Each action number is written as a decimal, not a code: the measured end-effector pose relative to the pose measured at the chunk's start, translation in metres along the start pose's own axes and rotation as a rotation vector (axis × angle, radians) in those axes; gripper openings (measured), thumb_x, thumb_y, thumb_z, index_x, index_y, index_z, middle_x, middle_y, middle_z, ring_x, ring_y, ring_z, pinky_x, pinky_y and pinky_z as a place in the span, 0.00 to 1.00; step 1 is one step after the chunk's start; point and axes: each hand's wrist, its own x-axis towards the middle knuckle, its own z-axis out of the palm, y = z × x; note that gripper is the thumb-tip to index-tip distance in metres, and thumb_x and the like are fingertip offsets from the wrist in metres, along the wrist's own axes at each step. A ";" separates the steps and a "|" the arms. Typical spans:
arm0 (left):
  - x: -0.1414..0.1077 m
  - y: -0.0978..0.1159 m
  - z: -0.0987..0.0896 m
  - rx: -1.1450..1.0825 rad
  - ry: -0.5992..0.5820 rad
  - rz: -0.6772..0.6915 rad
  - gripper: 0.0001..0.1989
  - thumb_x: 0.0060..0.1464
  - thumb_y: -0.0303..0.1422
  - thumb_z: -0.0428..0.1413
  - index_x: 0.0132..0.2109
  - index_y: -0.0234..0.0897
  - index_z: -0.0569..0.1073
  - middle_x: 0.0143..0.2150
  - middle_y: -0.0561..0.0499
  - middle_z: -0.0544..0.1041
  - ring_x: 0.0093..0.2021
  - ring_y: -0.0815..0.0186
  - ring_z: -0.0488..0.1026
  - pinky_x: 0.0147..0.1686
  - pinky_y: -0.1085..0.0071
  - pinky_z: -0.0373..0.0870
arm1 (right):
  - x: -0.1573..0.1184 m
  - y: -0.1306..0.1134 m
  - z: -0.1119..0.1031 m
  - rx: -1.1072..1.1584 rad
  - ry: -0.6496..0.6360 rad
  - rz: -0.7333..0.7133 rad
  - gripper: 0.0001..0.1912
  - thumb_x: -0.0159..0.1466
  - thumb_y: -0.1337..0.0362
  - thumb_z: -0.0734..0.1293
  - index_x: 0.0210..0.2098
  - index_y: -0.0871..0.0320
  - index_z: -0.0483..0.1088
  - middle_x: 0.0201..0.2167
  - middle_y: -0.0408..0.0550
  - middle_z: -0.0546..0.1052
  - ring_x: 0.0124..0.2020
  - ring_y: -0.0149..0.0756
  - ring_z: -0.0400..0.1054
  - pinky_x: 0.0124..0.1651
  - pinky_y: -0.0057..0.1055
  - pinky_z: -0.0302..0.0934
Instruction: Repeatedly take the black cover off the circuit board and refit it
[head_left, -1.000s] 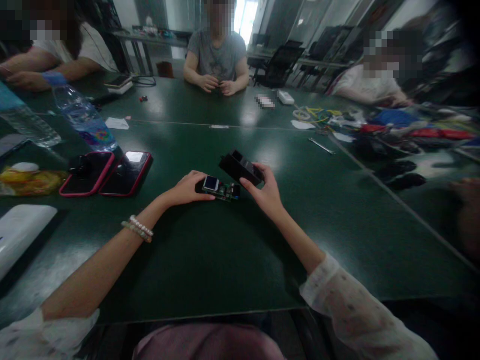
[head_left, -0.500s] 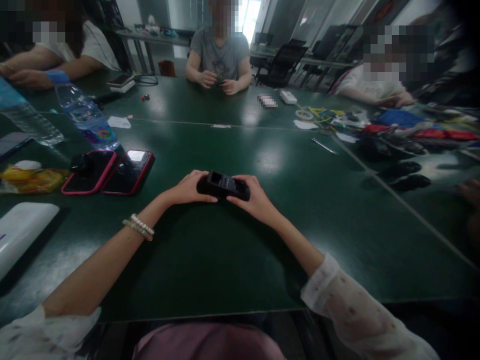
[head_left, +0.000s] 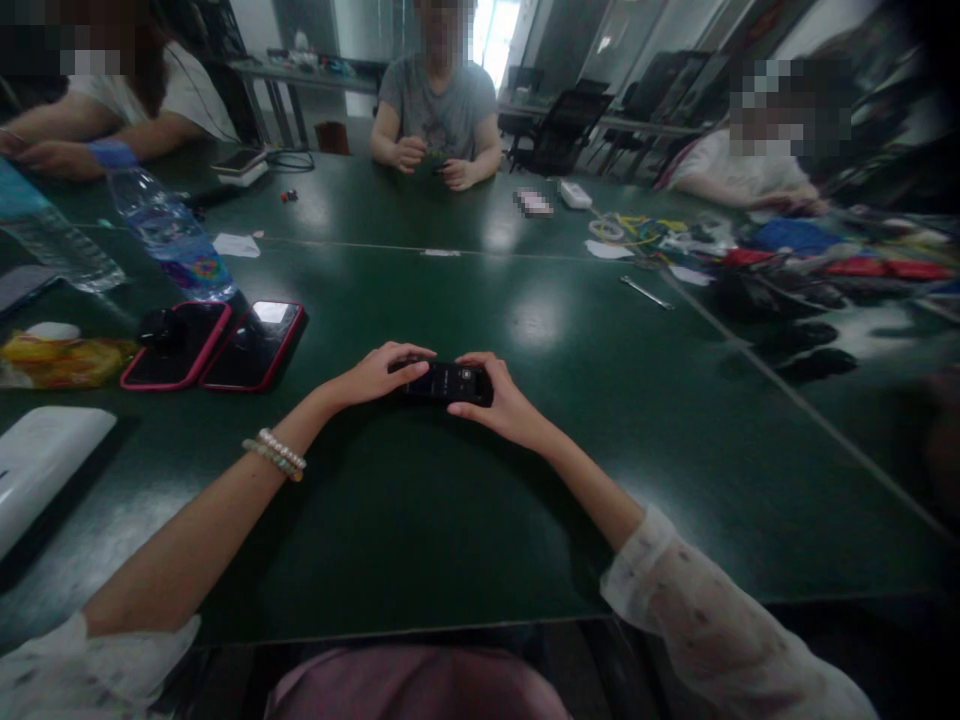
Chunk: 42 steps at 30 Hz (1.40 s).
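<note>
A small black handheld device (head_left: 448, 382) lies lengthwise between my two hands, over the green table (head_left: 450, 540). Small light markings show on its face; its exact kind cannot be made out. My left hand (head_left: 375, 376) grips the left end, its thumb lying across the face. At the right end, my right hand (head_left: 508, 404) is closed around the device, thumb along the near edge and fingers at the far edge. Both ends are partly hidden by my fingers.
Left of my hands lie two red-edged phones (head_left: 255, 350) (head_left: 180, 350), water bottles (head_left: 176, 235), a yellow packet (head_left: 64, 360) and a white case (head_left: 49, 470). A wrench (head_left: 646, 292) and tangled cables (head_left: 645, 230) are at right. People sit around the table, one opposite (head_left: 439, 110).
The device has turned in my hands, so a different face with light markings now shows upward. My left thumb has moved from the near edge onto that face.
</note>
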 end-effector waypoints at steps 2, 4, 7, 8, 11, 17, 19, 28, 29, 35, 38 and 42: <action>0.000 0.001 0.000 -0.029 0.003 0.002 0.31 0.63 0.56 0.48 0.64 0.41 0.68 0.62 0.42 0.69 0.61 0.52 0.66 0.61 0.52 0.62 | 0.001 0.002 0.001 0.110 0.000 0.083 0.29 0.63 0.44 0.68 0.56 0.51 0.61 0.53 0.54 0.71 0.57 0.51 0.65 0.60 0.53 0.59; -0.001 0.002 0.000 -0.045 0.003 0.006 0.31 0.63 0.55 0.49 0.64 0.41 0.68 0.62 0.41 0.68 0.61 0.52 0.66 0.61 0.53 0.63 | 0.003 0.002 0.000 0.190 -0.011 0.133 0.29 0.64 0.43 0.66 0.57 0.53 0.60 0.50 0.54 0.72 0.54 0.48 0.69 0.58 0.51 0.62; -0.002 0.002 0.000 -0.035 -0.002 -0.010 0.31 0.63 0.56 0.49 0.63 0.42 0.68 0.62 0.42 0.68 0.61 0.51 0.66 0.60 0.53 0.63 | 0.004 0.002 -0.001 0.235 -0.050 0.153 0.30 0.63 0.45 0.69 0.57 0.53 0.61 0.48 0.53 0.74 0.50 0.47 0.72 0.55 0.49 0.65; -0.002 0.002 0.000 -0.028 -0.002 -0.018 0.31 0.63 0.56 0.49 0.63 0.43 0.68 0.62 0.42 0.68 0.61 0.51 0.66 0.60 0.53 0.63 | 0.004 0.002 -0.002 0.243 -0.057 0.154 0.29 0.63 0.46 0.69 0.56 0.53 0.61 0.46 0.52 0.74 0.49 0.46 0.72 0.54 0.49 0.66; -0.003 0.002 0.000 -0.012 -0.005 -0.025 0.31 0.63 0.56 0.47 0.64 0.44 0.68 0.62 0.43 0.69 0.61 0.51 0.66 0.60 0.53 0.63 | 0.004 0.002 -0.003 0.246 -0.070 0.154 0.29 0.63 0.47 0.70 0.56 0.53 0.62 0.44 0.51 0.75 0.47 0.46 0.73 0.53 0.50 0.67; -0.003 0.003 0.000 0.021 -0.009 -0.018 0.30 0.64 0.56 0.46 0.63 0.45 0.69 0.61 0.44 0.70 0.62 0.51 0.64 0.61 0.52 0.61 | 0.004 0.002 -0.003 0.160 -0.054 0.148 0.28 0.62 0.46 0.70 0.56 0.52 0.64 0.49 0.52 0.74 0.53 0.48 0.70 0.56 0.52 0.65; -0.003 0.002 0.000 0.027 -0.013 -0.013 0.29 0.65 0.56 0.46 0.63 0.46 0.69 0.61 0.45 0.70 0.62 0.51 0.64 0.61 0.51 0.60 | 0.004 0.002 -0.003 0.204 -0.062 0.157 0.29 0.61 0.47 0.71 0.55 0.53 0.63 0.48 0.52 0.75 0.51 0.47 0.72 0.54 0.51 0.67; -0.003 0.003 -0.001 0.005 -0.026 0.015 0.28 0.63 0.54 0.49 0.63 0.46 0.69 0.57 0.44 0.72 0.55 0.53 0.68 0.56 0.54 0.65 | 0.004 0.004 -0.002 0.320 -0.052 0.159 0.28 0.59 0.51 0.74 0.53 0.54 0.64 0.47 0.51 0.76 0.48 0.45 0.73 0.53 0.48 0.66; -0.003 0.003 -0.001 -0.013 -0.030 0.013 0.29 0.63 0.54 0.50 0.64 0.46 0.68 0.55 0.44 0.73 0.54 0.53 0.69 0.55 0.55 0.65 | 0.004 0.005 -0.002 0.323 -0.051 0.151 0.28 0.59 0.51 0.74 0.53 0.54 0.65 0.46 0.51 0.76 0.48 0.44 0.73 0.53 0.47 0.66; -0.002 0.001 -0.001 -0.075 -0.034 0.014 0.28 0.62 0.53 0.52 0.64 0.46 0.68 0.54 0.45 0.73 0.54 0.55 0.70 0.55 0.56 0.67 | 0.005 0.007 0.000 0.323 -0.033 0.118 0.26 0.59 0.52 0.74 0.52 0.54 0.66 0.46 0.50 0.76 0.48 0.43 0.73 0.52 0.44 0.67; -0.001 0.000 0.000 -0.073 -0.030 0.016 0.27 0.62 0.53 0.53 0.63 0.46 0.69 0.57 0.45 0.72 0.56 0.54 0.70 0.56 0.54 0.66 | 0.005 0.006 0.000 0.317 -0.024 0.118 0.26 0.58 0.53 0.74 0.51 0.54 0.66 0.46 0.50 0.76 0.48 0.43 0.73 0.51 0.44 0.67; -0.001 -0.001 0.000 -0.115 -0.026 0.026 0.25 0.64 0.52 0.51 0.62 0.46 0.69 0.62 0.46 0.70 0.60 0.53 0.68 0.60 0.54 0.64 | 0.004 0.006 -0.001 0.315 -0.029 0.124 0.25 0.59 0.53 0.74 0.51 0.54 0.66 0.45 0.50 0.75 0.47 0.42 0.72 0.50 0.43 0.67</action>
